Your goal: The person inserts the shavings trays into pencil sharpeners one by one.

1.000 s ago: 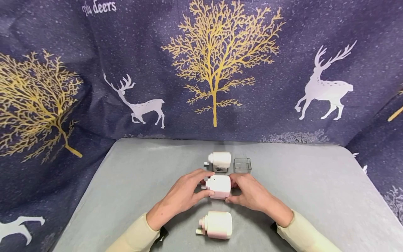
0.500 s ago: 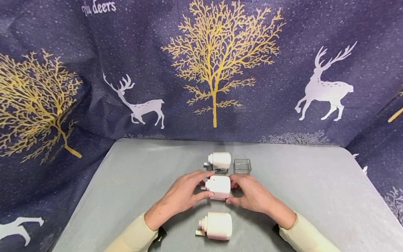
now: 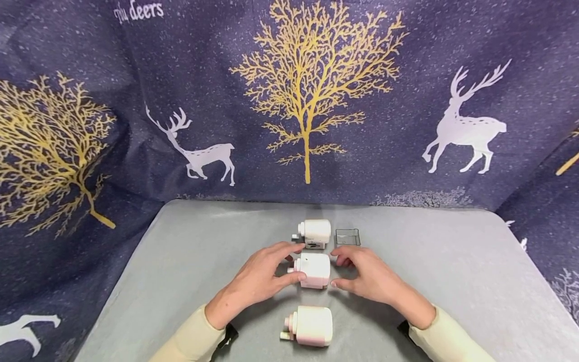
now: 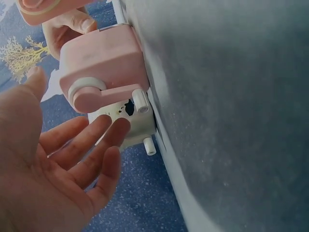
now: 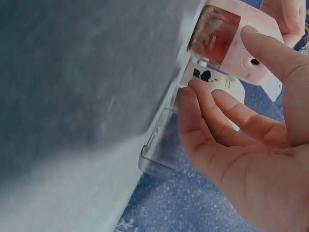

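In the head view, a pink hand-crank pencil sharpener (image 3: pixel 316 269) stands between the two hands, its crank toward the left. My left hand (image 3: pixel 259 276) spans its crank side, thumb near and fingers far; in the left wrist view the fingers (image 4: pixel 83 145) are loosely spread beside the crank, not curled round it. On the other side, my right hand (image 3: pixel 368 274) sits slightly apart from the sharpener, thumb and fingers parted. The right wrist view shows the sharpener's see-through reddish-brown drawer (image 5: pixel 215 38) in its body, with dark contents.
Behind stands a white crank sharpener (image 3: pixel 317 230) with a dark picture on its base. A clear open-topped drawer (image 3: pixel 348 237) lies to its right. Another pale pink sharpener (image 3: pixel 314 326) is nearer me, on the grey table (image 3: pixel 194 246). A patterned cloth (image 3: pixel 371 166) hangs behind the table.
My right hand has come off the middle sharpener's side and shifted slightly right, its thumb and fingers now parted. The left hand and the sharpeners stay about where they were.
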The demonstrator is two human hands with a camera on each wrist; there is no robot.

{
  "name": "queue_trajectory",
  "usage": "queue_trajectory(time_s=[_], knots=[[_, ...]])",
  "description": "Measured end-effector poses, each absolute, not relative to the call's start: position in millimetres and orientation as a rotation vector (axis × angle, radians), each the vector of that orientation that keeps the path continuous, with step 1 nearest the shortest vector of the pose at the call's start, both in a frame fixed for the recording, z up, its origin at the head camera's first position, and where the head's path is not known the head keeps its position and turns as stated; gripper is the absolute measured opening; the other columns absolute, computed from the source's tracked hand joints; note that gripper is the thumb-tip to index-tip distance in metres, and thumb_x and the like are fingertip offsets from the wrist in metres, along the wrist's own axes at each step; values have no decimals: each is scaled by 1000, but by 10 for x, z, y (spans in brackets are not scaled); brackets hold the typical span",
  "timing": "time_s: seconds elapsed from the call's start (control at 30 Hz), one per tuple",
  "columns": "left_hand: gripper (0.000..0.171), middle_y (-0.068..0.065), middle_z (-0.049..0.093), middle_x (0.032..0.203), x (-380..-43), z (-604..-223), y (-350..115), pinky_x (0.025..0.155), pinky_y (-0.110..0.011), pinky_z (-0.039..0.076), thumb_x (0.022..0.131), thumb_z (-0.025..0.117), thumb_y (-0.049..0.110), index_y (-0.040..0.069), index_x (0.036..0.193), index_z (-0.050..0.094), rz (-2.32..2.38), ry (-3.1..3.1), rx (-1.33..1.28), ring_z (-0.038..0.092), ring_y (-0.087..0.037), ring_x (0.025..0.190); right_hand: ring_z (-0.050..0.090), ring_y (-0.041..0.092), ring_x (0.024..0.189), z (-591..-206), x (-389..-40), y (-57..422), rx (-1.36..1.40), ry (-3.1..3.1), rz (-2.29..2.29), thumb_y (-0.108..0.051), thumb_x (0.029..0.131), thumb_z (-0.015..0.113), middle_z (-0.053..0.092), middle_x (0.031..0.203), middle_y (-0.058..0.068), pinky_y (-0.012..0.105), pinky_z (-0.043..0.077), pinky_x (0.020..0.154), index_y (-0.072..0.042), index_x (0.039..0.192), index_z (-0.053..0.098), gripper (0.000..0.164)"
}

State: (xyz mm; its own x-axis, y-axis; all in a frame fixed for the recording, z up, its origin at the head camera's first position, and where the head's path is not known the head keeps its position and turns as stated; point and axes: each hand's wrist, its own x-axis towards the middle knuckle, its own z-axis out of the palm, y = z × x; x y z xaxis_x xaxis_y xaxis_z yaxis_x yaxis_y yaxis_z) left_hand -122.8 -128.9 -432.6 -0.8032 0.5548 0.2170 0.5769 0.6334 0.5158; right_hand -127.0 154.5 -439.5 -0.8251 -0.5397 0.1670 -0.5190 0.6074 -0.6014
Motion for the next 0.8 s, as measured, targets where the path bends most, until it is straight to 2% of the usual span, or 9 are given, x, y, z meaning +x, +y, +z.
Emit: queue_trajectory(time_s=[0.33,0.57,0.8], knots=[[67,10,56,131,-1270,-4302,-1323,85,-36,51,88,54,64,23,142,52,-910,-2822,-913,59,-10,103,64,17,85,-4369,-1322,1681,-910,2809,-1070,-28,72,84,69,95,3,37,55,78,-4,123,61,61],[61,11,58,127,-1335,-4303,-1350,80,-35,52,89,57,62,26,138,54,-937,-2776,-893,60,-9,101,65,18,83,-4281,-1378,1808,-838,2856,-1065,-29,73,84,69,93,3,36,56,76,-10,126,60,61],[61,11,59,125,-1426,-4344,-1390,80,-34,52,89,59,59,21,136,56,-970,-2764,-866,59,-8,102,65,20,83,-4227,-1442,1900,-756,2883,-1040,-30,75,83,69,94,5,38,56,76,-12,128,58,61]])
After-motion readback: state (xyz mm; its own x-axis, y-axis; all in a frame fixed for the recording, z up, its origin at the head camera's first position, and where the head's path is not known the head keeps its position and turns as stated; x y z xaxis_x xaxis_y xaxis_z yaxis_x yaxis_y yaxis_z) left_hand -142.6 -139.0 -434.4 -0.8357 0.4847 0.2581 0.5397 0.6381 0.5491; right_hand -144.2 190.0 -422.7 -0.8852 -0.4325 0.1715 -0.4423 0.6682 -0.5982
